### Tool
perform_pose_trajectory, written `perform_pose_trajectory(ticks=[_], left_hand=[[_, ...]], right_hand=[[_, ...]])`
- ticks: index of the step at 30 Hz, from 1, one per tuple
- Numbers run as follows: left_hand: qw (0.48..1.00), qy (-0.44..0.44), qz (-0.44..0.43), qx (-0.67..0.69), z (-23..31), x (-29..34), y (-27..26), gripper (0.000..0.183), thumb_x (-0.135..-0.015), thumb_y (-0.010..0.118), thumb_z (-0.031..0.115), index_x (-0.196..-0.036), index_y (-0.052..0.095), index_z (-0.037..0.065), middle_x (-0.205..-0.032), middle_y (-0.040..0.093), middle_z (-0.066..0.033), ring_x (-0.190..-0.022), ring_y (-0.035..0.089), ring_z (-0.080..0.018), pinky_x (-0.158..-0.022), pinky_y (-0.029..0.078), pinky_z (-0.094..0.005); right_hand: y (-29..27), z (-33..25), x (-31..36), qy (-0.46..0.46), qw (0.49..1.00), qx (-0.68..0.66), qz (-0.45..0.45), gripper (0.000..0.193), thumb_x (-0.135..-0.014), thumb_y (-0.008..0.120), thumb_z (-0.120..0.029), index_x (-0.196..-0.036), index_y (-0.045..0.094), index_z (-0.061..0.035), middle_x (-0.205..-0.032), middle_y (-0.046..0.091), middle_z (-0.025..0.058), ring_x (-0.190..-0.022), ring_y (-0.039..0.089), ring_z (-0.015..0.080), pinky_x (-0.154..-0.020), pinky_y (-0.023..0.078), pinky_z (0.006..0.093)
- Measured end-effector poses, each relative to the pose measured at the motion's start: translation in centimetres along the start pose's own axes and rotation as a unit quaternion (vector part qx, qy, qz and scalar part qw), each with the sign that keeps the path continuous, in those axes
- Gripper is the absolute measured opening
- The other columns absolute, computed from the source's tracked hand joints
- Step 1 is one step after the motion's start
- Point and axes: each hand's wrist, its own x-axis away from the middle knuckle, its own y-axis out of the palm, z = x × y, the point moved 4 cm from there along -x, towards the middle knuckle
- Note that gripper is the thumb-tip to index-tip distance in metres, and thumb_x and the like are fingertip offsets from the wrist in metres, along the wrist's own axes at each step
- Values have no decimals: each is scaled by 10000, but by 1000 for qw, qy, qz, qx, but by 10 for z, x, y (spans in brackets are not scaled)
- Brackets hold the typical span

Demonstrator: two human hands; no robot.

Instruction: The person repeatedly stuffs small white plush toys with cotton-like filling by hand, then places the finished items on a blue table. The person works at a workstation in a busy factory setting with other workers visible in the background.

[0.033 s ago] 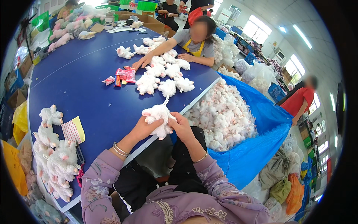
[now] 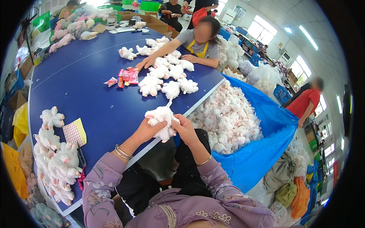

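Centre of frame: white fluffy plush toy (image 2: pixel 161 115) lies between both grips, left hand (image 2: pixel 149 129) clasping its left side, right hand (image 2: pixel 185 129) pinching its right edge

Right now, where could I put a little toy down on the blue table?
The blue table is bare between the red-marked sheet and the held white toy. Another patch runs from the red packets back to the pastel toys. It's crowded at the left edge, with piled plush toys, and by the co-worker, among more toys.
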Motion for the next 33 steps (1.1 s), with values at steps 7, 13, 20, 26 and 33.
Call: perform_pose_trajectory(ticks=[7,13,20,26,33], left_hand=[[1000,-1,-5,-9,-3,-1,-1,336,-887,669,173,-1174,568,29,-1045,638,-44,-932,617,-117,-792,512,-286],[1000,0,-7,-9,-4,0,0,322,-887,672,165,-1158,573,23,-1035,641,-46,-918,622,-119,-782,516,-288],[1000,-4,-4,-18,-5,-1,0,318,-882,677,152,-1150,573,16,-1026,639,-49,-913,622,-123,-780,516,-288],[1000,-11,-1,-23,-2,0,1,318,-884,671,158,-1149,572,13,-1026,639,-50,-913,619,-121,-782,514,-288],[999,1,-13,-33,-1,0,1,326,-888,662,166,-1158,566,10,-1037,640,-57,-922,618,-123,-795,510,-292]], right_hand=[[0,4,-1,1,1000,-4,15,209,-945,561,-159,-1077,591,1,-833,589,-15,-684,511,38,-598,421,200],[0,9,-2,11,1000,-23,7,197,-949,553,-153,-1066,592,0,-827,588,-11,-672,514,44,-586,421,204],[0,10,-2,18,1000,-19,15,196,-947,553,-154,-1063,593,0,-824,589,-10,-661,513,45,-575,414,203],[1,11,-1,24,999,-19,19,196,-943,559,-160,-1053,600,-3,-823,594,-12,-657,513,45,-572,409,202],[0,14,-1,27,999,-18,17,203,-949,557,-187,-1034,609,-10,-805,587,-17,-650,502,46,-573,398,206]])
